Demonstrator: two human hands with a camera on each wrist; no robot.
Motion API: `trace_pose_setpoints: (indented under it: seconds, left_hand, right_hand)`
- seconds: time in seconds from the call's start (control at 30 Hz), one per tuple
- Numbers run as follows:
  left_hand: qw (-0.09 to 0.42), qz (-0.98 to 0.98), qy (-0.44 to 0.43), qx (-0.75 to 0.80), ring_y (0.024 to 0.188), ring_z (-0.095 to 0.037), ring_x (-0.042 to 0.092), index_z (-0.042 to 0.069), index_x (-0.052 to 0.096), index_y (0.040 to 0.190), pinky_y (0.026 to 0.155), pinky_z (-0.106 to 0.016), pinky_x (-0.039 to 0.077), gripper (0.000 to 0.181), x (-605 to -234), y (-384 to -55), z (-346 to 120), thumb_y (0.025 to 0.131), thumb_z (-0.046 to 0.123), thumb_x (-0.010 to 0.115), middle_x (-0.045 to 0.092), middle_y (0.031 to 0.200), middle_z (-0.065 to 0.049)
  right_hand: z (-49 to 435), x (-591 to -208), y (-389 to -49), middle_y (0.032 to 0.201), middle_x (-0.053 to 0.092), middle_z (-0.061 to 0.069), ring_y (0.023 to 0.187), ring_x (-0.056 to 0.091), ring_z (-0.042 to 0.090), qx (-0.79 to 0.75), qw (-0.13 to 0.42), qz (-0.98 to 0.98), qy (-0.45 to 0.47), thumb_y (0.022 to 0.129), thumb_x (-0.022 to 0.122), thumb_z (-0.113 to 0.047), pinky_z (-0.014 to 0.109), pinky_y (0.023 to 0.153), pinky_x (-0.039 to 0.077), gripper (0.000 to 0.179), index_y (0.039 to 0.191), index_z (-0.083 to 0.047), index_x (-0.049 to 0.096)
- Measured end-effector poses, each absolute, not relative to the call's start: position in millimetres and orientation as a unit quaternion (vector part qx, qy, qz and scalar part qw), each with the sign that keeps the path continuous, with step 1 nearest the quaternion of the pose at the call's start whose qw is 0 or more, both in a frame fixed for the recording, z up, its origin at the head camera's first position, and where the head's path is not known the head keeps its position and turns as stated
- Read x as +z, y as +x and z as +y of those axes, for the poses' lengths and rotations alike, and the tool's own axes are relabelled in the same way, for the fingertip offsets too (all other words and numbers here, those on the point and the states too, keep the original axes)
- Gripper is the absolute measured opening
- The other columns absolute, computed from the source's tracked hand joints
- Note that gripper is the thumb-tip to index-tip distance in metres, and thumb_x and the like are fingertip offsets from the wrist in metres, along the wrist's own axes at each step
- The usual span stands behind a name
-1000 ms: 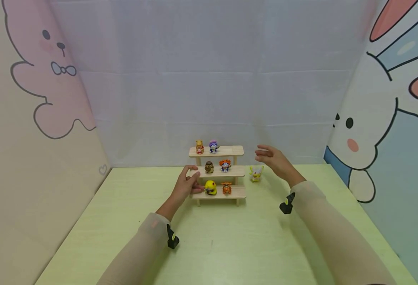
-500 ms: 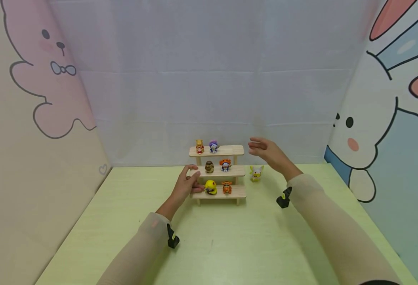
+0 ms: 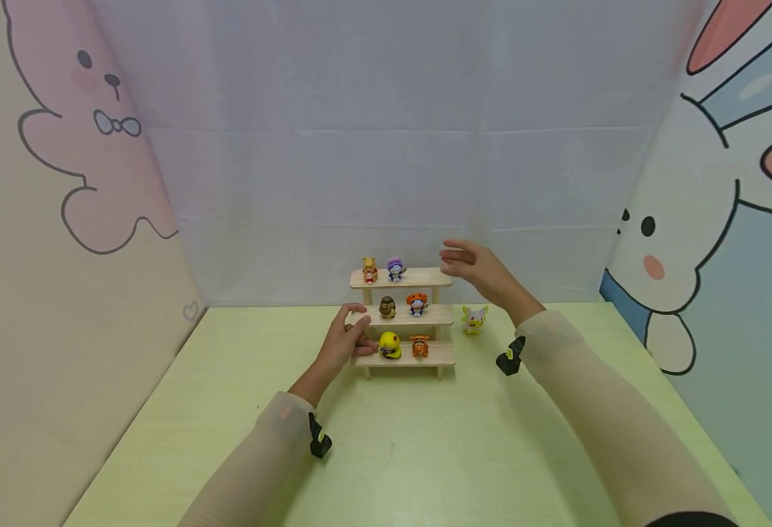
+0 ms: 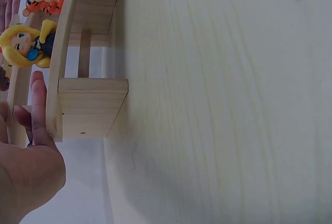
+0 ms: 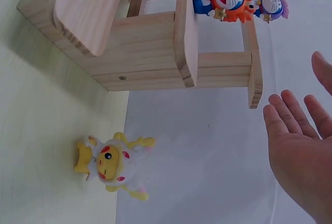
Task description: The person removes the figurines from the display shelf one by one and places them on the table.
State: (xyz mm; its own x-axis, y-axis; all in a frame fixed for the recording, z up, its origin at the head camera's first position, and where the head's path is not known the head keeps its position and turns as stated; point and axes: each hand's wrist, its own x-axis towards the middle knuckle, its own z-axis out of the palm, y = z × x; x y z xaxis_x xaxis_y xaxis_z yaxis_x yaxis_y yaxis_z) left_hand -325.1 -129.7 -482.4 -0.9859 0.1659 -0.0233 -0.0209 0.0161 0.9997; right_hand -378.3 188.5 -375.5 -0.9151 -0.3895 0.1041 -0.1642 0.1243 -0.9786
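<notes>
In the head view my left hand (image 3: 343, 340) rests against the left end of a small three-tier wooden shelf (image 3: 428, 355). The left wrist view shows one straight finger (image 4: 39, 105) lying along the bottom tier, close below a yellow-haired figurine (image 4: 26, 45). Some of this hand is cut off by that view's edge. My right hand (image 3: 474, 267) hovers by the top tier's right end, fingers extended and holding nothing. It appears palm upward in the frame of the right wrist view (image 5: 306, 151), apart from the shelf. A yellow-and-white figurine (image 3: 473, 320) stands on the table, right of the shelf.
Several figurines stand on the tiers: a bear (image 3: 369, 271) and a purple-hatted figure (image 3: 395, 269) on top, an owl (image 3: 387, 307) and an orange-hatted figure (image 3: 416, 304) midway, a tiger (image 3: 420, 346) below. A white cloth wall (image 3: 260, 183) rises behind the table (image 3: 392, 454).
My right hand has moved left and upward, from above the yellow-and-white figurine to the top tier's right end. The left hand and the figurines have stayed in place.
</notes>
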Motion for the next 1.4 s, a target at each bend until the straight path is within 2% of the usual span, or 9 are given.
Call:
trace_pose_setpoints:
  seconds: [0.17, 0.3, 0.57, 0.73, 1.13, 1.4]
  left_hand:
    - [0.067, 0.708, 0.050, 0.702, 0.066, -0.018, 0.074, 0.006, 0.041, 0.146, 0.062, -0.031, 0.065, 0.044, -482.6, -326.2, -129.7, 0.109, 0.026, 0.055, 0.052, 0.066, -0.005]
    - [0.062, 0.706, 0.049, 0.703, 0.065, -0.019, 0.074, 0.006, 0.042, 0.145, 0.061, -0.031, 0.065, 0.042, -482.8, -326.5, -129.1, 0.109, 0.025, 0.055, 0.052, 0.066, -0.006]
    - [0.058, 0.707, 0.044, 0.703, 0.066, -0.019, 0.075, 0.017, 0.050, 0.134, 0.061, -0.032, 0.065, 0.028, -483.6, -327.1, -129.2, 0.109, 0.026, 0.057, 0.053, 0.068, -0.006]
    - [0.059, 0.708, 0.044, 0.702, 0.065, -0.019, 0.074, 0.019, 0.050, 0.133, 0.061, -0.031, 0.065, 0.027, -484.0, -327.6, -130.7, 0.109, 0.027, 0.056, 0.054, 0.069, -0.006]
    - [0.061, 0.710, 0.049, 0.700, 0.066, -0.018, 0.074, 0.017, 0.048, 0.136, 0.062, -0.030, 0.064, 0.030, -485.0, -328.7, -131.7, 0.109, 0.028, 0.056, 0.055, 0.069, -0.006]
    - [0.065, 0.697, 0.062, 0.712, 0.065, -0.017, 0.075, 0.005, 0.041, 0.144, 0.062, -0.031, 0.065, 0.043, -485.0, -327.6, -132.8, 0.109, 0.027, 0.055, 0.051, 0.066, -0.004]
  right_hand:
    - [174.7, -370.4, -381.2, 0.161, 0.036, 0.025, 0.149, 0.036, 0.041, -0.645, 0.089, 0.734, -0.194, 0.105, 0.060, -0.005, 0.053, 0.124, 0.031, 0.064, 0.161, -0.003, 0.029]
    - [163.8, -369.1, -383.9, 0.160, 0.038, 0.025, 0.149, 0.038, 0.037, -0.643, 0.090, 0.734, -0.201, 0.104, 0.062, -0.006, 0.052, 0.123, 0.033, 0.065, 0.160, -0.003, 0.030]
    - [141.8, -370.2, -383.5, 0.160, 0.039, 0.022, 0.147, 0.042, 0.033, -0.633, 0.096, 0.739, -0.209, 0.103, 0.066, -0.011, 0.054, 0.121, 0.037, 0.065, 0.159, -0.004, 0.033]
    - [129.7, -372.9, -384.5, 0.160, 0.041, 0.020, 0.146, 0.043, 0.032, -0.618, 0.090, 0.750, -0.217, 0.103, 0.066, -0.012, 0.053, 0.120, 0.039, 0.063, 0.159, -0.006, 0.036]
    - [111.4, -372.4, -384.7, 0.153, 0.052, 0.012, 0.143, 0.048, 0.030, -0.600, 0.089, 0.769, -0.203, 0.103, 0.067, -0.016, 0.052, 0.117, 0.042, 0.057, 0.155, -0.013, 0.044]
    - [105.5, -371.1, -384.6, 0.153, 0.051, 0.014, 0.144, 0.046, 0.031, -0.596, 0.093, 0.772, -0.201, 0.102, 0.068, -0.016, 0.054, 0.118, 0.041, 0.059, 0.155, -0.008, 0.043]
